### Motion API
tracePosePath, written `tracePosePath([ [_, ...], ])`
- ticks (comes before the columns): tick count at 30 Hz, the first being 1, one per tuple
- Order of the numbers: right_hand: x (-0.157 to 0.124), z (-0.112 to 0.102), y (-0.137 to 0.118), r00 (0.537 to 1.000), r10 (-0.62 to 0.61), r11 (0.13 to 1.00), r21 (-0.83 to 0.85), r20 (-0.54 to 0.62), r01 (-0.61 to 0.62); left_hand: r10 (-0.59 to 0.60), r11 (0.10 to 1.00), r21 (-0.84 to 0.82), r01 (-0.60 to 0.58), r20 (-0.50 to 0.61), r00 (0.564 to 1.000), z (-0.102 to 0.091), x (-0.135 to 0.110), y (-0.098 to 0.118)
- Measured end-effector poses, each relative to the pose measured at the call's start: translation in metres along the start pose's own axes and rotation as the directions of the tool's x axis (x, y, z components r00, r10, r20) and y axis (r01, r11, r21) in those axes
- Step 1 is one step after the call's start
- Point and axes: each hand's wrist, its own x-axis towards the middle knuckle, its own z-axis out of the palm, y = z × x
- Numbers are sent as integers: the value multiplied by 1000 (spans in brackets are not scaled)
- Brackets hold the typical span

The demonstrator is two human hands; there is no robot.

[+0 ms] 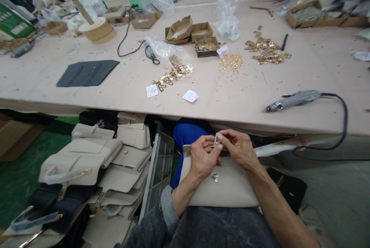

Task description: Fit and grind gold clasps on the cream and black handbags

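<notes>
A beige handbag [228, 188] lies across the lap, with a small metal turn lock [215, 178] on its front. Above the lock, my left hand [204, 155] and my right hand [238, 148] meet at a narrow beige tab [216, 139]. Both hands pinch it between thumb and fingers. Something small and shiny shows at the tab, but the fingers partly cover it and its kind cannot be made out.
On the table [173, 105] lie an electric screwdriver [295, 101], gold plates [268, 51], tiny gold screws [231, 64], cardboard boxes [206, 46] and a dark sheet [88, 73]. Stacked beige and black bags [130, 155] stand left, beside a grey crate [156, 167].
</notes>
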Motion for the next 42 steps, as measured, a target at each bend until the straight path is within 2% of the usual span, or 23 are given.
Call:
tracePosePath([
  [5,0,1,0,1000,11,999,-38,-10,-12,-8,999,43,11,-79,997,1,0,0],
  [9,0,0,-2,999,-10,998,-59,-31,8,2,1000,31,-1,-34,999,1,-1,0],
  [13,0,1,0,1000,5,1000,-7,-13,-5,30,1000,7,-30,-6,1000,1,-3,-1],
  [19,2,1,-4,997,-61,980,-192,-52,50,12,1000,-25,-12,-24,1000,3,-4,0],
  [22,1,3,-8,1000,-23,988,-155,-12,21,29,1000,0,-29,-72,997,3,-8,7],
  [25,2,7,-7,997,21,996,-91,76,-14,53,998,24,-50,-129,990,2,-12,8],
  [27,5,11,-6,997,6,994,-105,81,3,59,998,11,-59,-143,988,1,-13,5],
  [31,11,19,-6,999,-44,980,-193,20,47,5,999,-35,-9,-122,992,0,-6,-6],
  [37,16,24,2,999,3,978,-209,44,6,23,999,-43,-29,-137,990,-3,6,-13],
  [42,18,19,18,999,37,970,-243,9,-34,8,999,-41,-14,-140,990,-4,11,-21],
])
